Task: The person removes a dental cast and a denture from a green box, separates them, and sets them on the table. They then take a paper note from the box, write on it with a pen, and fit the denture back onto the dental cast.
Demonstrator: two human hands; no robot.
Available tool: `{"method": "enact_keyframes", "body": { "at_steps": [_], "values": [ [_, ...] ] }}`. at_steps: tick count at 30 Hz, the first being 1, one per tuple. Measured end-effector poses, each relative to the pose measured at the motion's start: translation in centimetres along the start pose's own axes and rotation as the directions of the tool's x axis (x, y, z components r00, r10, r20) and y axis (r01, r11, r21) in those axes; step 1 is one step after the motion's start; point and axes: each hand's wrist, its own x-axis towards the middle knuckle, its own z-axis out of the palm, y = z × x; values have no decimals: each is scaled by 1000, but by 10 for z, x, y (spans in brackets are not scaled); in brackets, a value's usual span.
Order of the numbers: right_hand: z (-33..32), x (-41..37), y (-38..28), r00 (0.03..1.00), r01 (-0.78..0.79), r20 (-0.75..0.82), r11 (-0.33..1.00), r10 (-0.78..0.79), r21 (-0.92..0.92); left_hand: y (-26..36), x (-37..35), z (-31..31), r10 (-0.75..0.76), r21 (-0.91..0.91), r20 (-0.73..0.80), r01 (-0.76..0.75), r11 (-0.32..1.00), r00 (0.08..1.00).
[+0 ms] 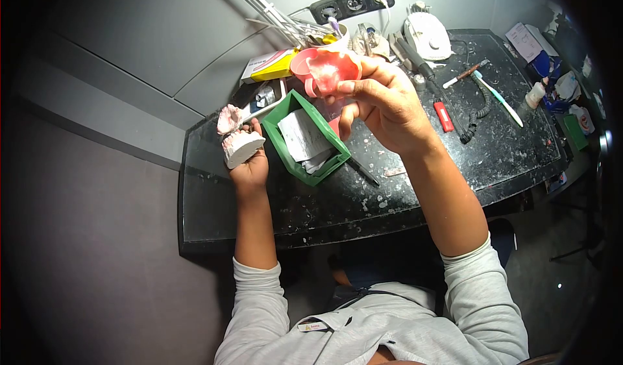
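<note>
My left hand [251, 170] is closed around a white plaster dental model [244, 148], at the left of the bench. A second, pink-and-white tooth cast [230, 119] sits above it, linked by what looks like a hinge frame. Raised over the bench, my right hand [392, 112] pinches a thin, curved, pink wax-like piece [328, 70] between thumb and fingers. Light shines through this piece, and it has a loop-shaped part at its lower left. Below and between my hands stands a green bin [317, 178] with folded papers [302, 138] in it.
Behind the bin lies a yellow-and-white box [271, 66]. A black pen [363, 171] touches the bin's right side. Farther right are a red-handled tool [443, 116], a coiled cord [480, 113], a toothbrush [500, 99] and a white device [428, 35]. A socket strip [354, 3] is on the wall.
</note>
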Motion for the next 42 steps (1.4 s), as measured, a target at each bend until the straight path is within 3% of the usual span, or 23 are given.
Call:
{"method": "enact_keyframes", "body": {
  "at_steps": [3, 5, 10, 15, 17, 18, 19, 21, 22, 24, 26, 28, 31, 35, 37, 42],
  "values": [
    [4, 0, -2, 999, 31, -17, 998, -31, -50, 1, 2, -1, -30, -31, 41, 31, 999, 999],
    [3, 1, -3, 1000, 19, 11, 984, -18, -179, 2, 2, -2, -40, -43, 50, 42, 998, 998],
    [6, 1, -2, 1000, 3, -14, 986, -6, -166, 3, 2, -7, -35, -45, -26, 34, 998, 999],
    [12, 1, -1, 999, 20, -37, 985, -27, -172, 1, 1, -5, -38, -56, 1, 38, 998, 999],
    [9, -1, 8, 994, 106, -2, 958, -110, -268, 2, 2, -5, -39, -64, -1, 39, 997, 999],
    [14, -1, 11, 978, 180, -31, 907, -208, -381, 2, 2, -5, -35, -56, 5, 36, 998, 999],
    [16, 2, 12, 951, 284, 52, 792, -306, -540, 2, 3, -6, -32, -48, 10, 33, 998, 999],
    [20, 6, 13, 845, 449, 226, 414, -485, -792, 2, 1, -5, -54, -48, 48, 56, 997, 997],
    [21, 7, 15, 767, 478, 321, 160, -556, -864, 1, 0, -2, -74, -47, 85, 78, 996, 994],
    [24, 4, 15, 689, 502, 437, -54, -578, -863, -2, -1, 3, -75, -51, 143, 83, 995, 987],
    [24, 1, 24, 691, 524, 418, 10, -590, -852, -4, -2, 5, -73, -53, 201, 85, 995, 977],
    [23, 1, 28, 694, 544, 399, 74, -600, -836, -5, -3, 4, 40, 45, -151, -34, 998, 988],
    [19, -1, 24, 630, 614, 506, -22, -589, -789, -5, -5, 2, 20, -18, -143, -23, 1000, 989],
    [22, -1, 27, 577, 647, 474, 18, -665, -763, -4, -4, -1, 24, 23, -98, -22, 999, 995],
    [23, -2, 26, 559, 653, 476, 7, -679, -757, -2, -3, -6, -12, -6, 12, 12, 1000, 1000],
    [28, -4, 26, 523, 627, 413, 9, -746, -779, -3, -4, -5, -21, 0, 23, 21, 1000, 1000]
  ]
}}
